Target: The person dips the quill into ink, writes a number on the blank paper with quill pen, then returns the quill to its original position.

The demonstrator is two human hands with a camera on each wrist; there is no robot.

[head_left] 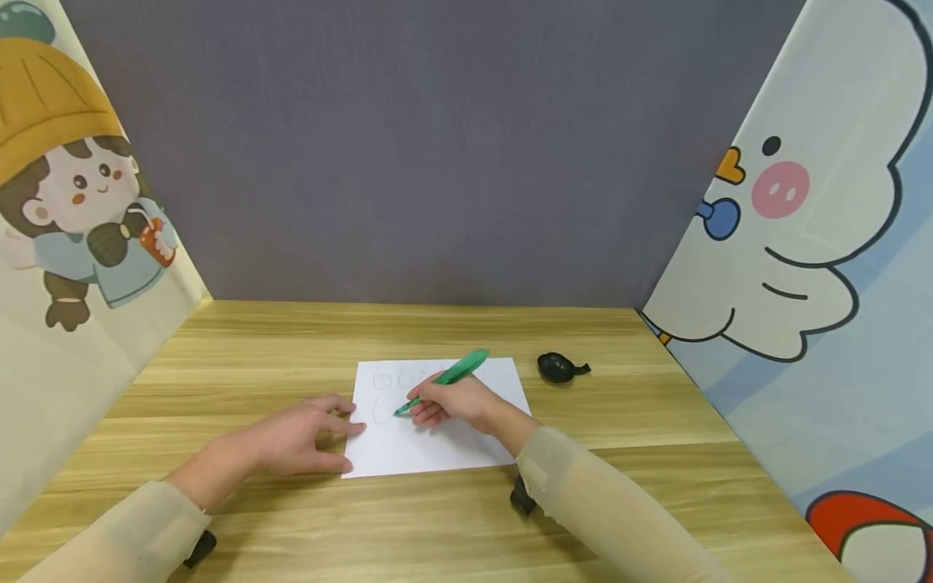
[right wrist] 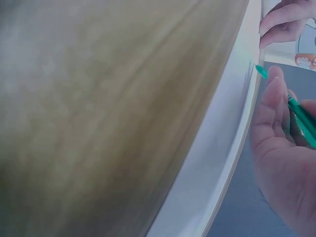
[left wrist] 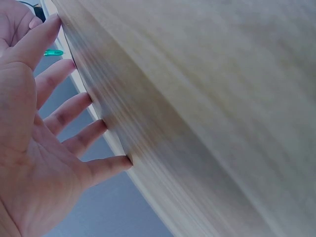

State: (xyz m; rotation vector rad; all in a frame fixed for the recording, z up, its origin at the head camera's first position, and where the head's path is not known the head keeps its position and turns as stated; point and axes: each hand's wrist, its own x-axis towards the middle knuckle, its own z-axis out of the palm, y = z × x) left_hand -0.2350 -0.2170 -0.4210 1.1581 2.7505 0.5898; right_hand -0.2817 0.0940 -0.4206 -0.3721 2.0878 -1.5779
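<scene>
Green pen [head_left: 446, 379] pinched in right hand [head_left: 450, 402] grip, tip down-left on white paper [head_left: 437, 441], barrel slanting up-right; left hand [head_left: 302, 438] spread flat, fingertips pressing paper edge.

wooden table [head_left: 656, 486], black object [head_left: 558, 368]

Both forearms reach forward in pale beige sleeves, wrists bare, elbows out toward the sides. Left hand [head_left: 302, 441] lies palm down, fingers [left wrist: 74, 106] spread and straight, tips pressed flat. Right hand [head_left: 452, 402] sits just beside it to the right, fingers [right wrist: 274, 94] curled in a writing pinch, knuckles up, wrist angled inward, heel of hand resting low.
</scene>
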